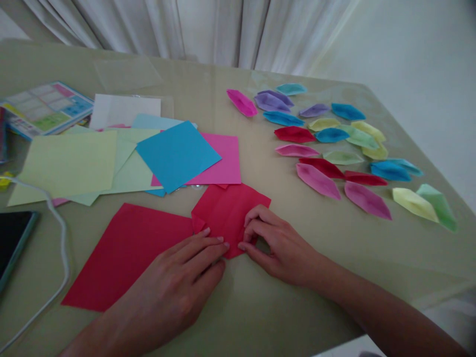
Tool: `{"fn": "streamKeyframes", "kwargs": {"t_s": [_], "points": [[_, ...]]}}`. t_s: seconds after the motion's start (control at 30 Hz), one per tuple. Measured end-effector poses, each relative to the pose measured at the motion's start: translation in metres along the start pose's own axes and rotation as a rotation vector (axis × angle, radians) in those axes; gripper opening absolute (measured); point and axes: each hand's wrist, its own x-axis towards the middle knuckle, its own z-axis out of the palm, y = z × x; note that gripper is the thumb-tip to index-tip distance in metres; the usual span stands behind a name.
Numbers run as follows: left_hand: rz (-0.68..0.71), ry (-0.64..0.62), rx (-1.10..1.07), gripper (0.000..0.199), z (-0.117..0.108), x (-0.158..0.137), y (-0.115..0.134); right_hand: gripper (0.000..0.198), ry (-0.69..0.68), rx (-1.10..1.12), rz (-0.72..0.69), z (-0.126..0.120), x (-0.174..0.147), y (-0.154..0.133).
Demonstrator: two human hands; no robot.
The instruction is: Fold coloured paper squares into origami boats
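A red sheet of origami paper [226, 213] with creases and folded-in corners lies on the table in front of me. My left hand [186, 272] rests flat on its lower left edge, fingers stretched out. At its lower right edge, my right hand [271, 243] pinches the paper between thumb and fingers. A second red sheet [126, 258], larger and unfolded, lies to the left, partly under my left hand. Just behind the folded sheet are a blue square [178, 156] and a pink sheet [223, 148].
Several folded paper boat shapes [320, 181] are spread over the table's right side. Pale green and yellow sheets [74, 163] lie at the left, near a printed packet [48, 106]. A white cable [63, 238] runs beside a dark phone-like device [15, 238]. Curtains [208, 29] hang behind the table.
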Motion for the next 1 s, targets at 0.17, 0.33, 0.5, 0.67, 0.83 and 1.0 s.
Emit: {"fn": "streamKeyframes", "kwargs": {"t_s": [0.17,0.33,0.5,0.67,0.83,1.0], "points": [[0.001,-0.048,0.019,0.044,0.003,0.003,0.001,0.012,0.002,-0.011,0.001,0.0,0.001,0.0],[0.011,-0.063,0.043,0.042,0.006,0.002,0.004,0.011,-0.001,-0.024,0.001,0.0,0.0,0.0],[-0.02,-0.035,0.038,0.04,0.006,0.004,0.007,0.017,-0.014,-0.041,0.012,0.0,-0.002,-0.004],[-0.03,-0.036,0.043,0.042,0.006,0.003,0.009,0.016,-0.062,-0.058,0.098,-0.004,-0.002,-0.01],[-0.027,-0.036,0.051,0.044,0.007,0.002,0.011,0.019,-0.077,-0.058,0.143,-0.014,-0.006,-0.012],[-0.03,0.022,0.06,0.034,0.002,0.003,0.002,0.011,-0.052,-0.087,0.064,-0.032,-0.008,-0.004]]}}
